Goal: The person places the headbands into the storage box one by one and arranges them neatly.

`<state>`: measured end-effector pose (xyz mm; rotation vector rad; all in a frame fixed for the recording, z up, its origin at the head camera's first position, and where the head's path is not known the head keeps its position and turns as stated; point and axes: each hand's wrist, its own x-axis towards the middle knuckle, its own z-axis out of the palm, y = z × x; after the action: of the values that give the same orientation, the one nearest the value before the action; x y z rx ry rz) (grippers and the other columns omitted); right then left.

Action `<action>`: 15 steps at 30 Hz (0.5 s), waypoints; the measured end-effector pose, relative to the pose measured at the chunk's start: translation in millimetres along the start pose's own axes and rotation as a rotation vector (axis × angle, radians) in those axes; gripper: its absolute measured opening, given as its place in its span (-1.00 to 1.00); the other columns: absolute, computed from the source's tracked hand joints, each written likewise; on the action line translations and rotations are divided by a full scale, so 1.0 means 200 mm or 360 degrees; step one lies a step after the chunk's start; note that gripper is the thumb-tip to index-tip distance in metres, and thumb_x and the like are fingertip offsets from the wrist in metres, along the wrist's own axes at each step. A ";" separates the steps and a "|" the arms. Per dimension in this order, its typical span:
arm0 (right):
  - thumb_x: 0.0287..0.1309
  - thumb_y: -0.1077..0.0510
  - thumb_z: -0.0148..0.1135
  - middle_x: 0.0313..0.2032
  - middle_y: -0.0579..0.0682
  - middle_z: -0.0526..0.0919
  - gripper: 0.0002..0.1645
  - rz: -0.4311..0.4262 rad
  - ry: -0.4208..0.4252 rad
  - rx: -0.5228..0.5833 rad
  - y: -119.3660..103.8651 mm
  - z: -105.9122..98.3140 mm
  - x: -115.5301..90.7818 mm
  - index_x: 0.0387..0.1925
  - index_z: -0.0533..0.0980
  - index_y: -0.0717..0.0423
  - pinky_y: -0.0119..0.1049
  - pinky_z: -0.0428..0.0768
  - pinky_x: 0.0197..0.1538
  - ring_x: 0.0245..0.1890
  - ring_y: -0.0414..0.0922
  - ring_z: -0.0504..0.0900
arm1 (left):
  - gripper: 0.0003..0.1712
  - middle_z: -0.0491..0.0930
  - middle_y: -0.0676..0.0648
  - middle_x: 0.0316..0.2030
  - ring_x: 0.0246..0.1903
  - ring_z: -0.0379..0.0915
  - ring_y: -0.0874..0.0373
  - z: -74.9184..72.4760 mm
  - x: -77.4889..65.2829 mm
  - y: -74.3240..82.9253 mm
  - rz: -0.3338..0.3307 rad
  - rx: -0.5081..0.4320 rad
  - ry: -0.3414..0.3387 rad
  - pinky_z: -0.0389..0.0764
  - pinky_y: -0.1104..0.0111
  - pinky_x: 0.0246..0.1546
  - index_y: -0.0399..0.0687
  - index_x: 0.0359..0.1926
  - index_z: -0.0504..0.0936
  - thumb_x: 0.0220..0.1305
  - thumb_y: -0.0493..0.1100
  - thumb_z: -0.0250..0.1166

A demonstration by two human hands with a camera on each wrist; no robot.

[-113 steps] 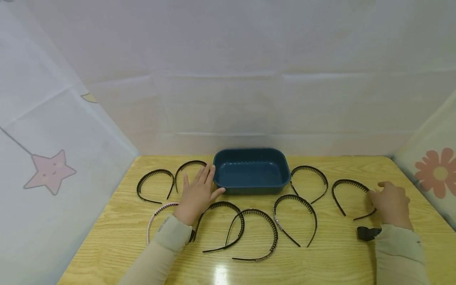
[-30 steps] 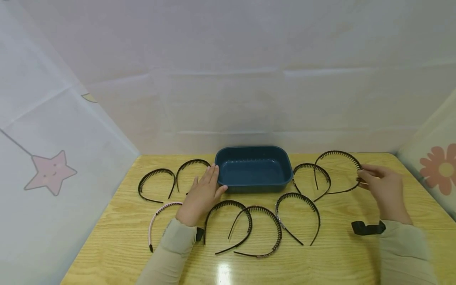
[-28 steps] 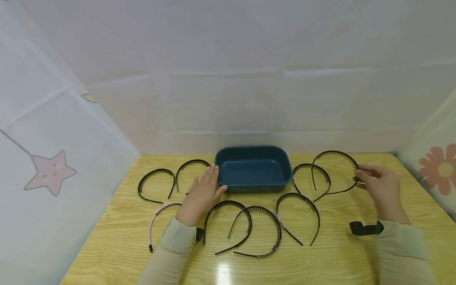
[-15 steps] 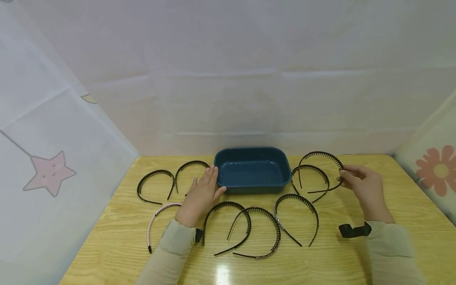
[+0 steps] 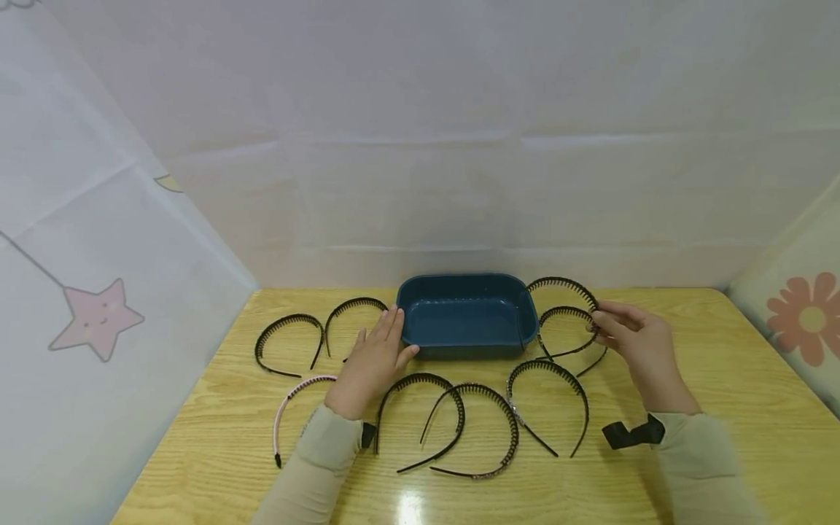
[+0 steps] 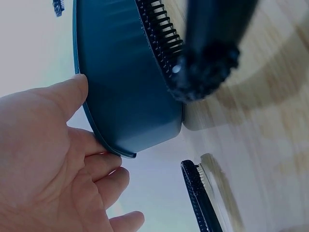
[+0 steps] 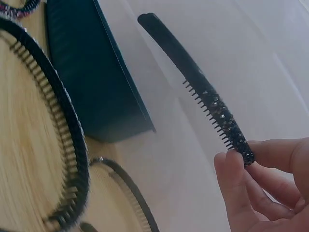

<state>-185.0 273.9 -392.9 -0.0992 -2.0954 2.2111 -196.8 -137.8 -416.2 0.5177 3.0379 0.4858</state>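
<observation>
Two pale sleeves point(image 5: 302, 474) point(image 5: 705, 467) reach in over the near edge of the view, each ending in a black strap point(image 5: 633, 434) at the wrist, above a yellow wood-grain counter point(image 5: 197, 452) with a bright patch of reflected light between the forearms. On the near side of both grips lies a row of toothed headbands: a pink headband point(image 5: 287, 397) partly covered by the left forearm, two overlapping dark headbands point(image 5: 423, 375) point(image 5: 515, 430) between the arms, and a glittery headband point(image 5: 577, 385) nearer the right grip. The left grip point(image 5: 366, 363) is relaxed, fingers extended and resting against the left end of a blue tray point(image 5: 462, 351). The right grip point(image 5: 633, 346) pinches a black headband point(image 7: 200, 79) with sparkling stones between thumb and fingers, raised off the counter; one end shows against the tray's right end, though whether they touch I cannot tell. Under it, just left of the right grip, another headband point(image 5: 566, 310) lies flat. Two more headbands point(image 5: 289, 318) point(image 5: 357, 300) lie left of the left grip. Beyond both grips, past the counter's far edge, hangs a creased white sheet point(image 5: 420, 182); off to the left is a printed pink star point(image 5: 97, 319), to the right a red flower point(image 5: 807, 319).
</observation>
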 end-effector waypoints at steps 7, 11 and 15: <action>0.27 0.08 0.41 -0.11 -0.14 0.74 -0.30 0.0016 -0.0010 -0.0003 0.01 0.15 0.01 0.31 0.43 0.36 -0.37 0.72 -0.10 -0.15 -0.21 0.76 | -0.12 -0.16 -0.21 0.60 0.58 -0.23 -0.07 0.00 0.00 0.00 -0.0002 -0.0011 0.0002 -0.12 -0.18 0.50 -0.18 0.62 -0.11 0.59 0.19 -0.01; 0.28 0.06 0.40 -0.10 -0.15 0.72 -0.30 0.0014 -0.0007 -0.0044 0.02 0.23 0.03 0.33 0.43 0.34 -0.36 0.72 -0.08 -0.13 -0.21 0.75 | -0.12 -0.16 -0.21 0.60 0.58 -0.22 -0.09 0.00 0.00 -0.01 0.0005 -0.0002 -0.0001 -0.12 -0.18 0.50 -0.19 0.62 -0.12 0.59 0.20 -0.02; 0.32 0.07 0.38 -0.11 -0.18 0.70 -0.32 -0.0008 -0.0008 -0.0113 0.02 0.31 0.06 0.33 0.43 0.35 -0.35 0.72 -0.07 -0.13 -0.22 0.73 | -0.11 -0.17 -0.21 0.60 0.58 -0.23 -0.08 0.01 0.01 -0.01 0.0009 0.0002 -0.0005 -0.10 -0.19 0.50 -0.19 0.62 -0.14 0.59 0.20 -0.02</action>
<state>-203.1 214.2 -394.2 -0.0939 -2.1744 2.1368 -198.5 -138.5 -418.1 0.5264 3.0352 0.4828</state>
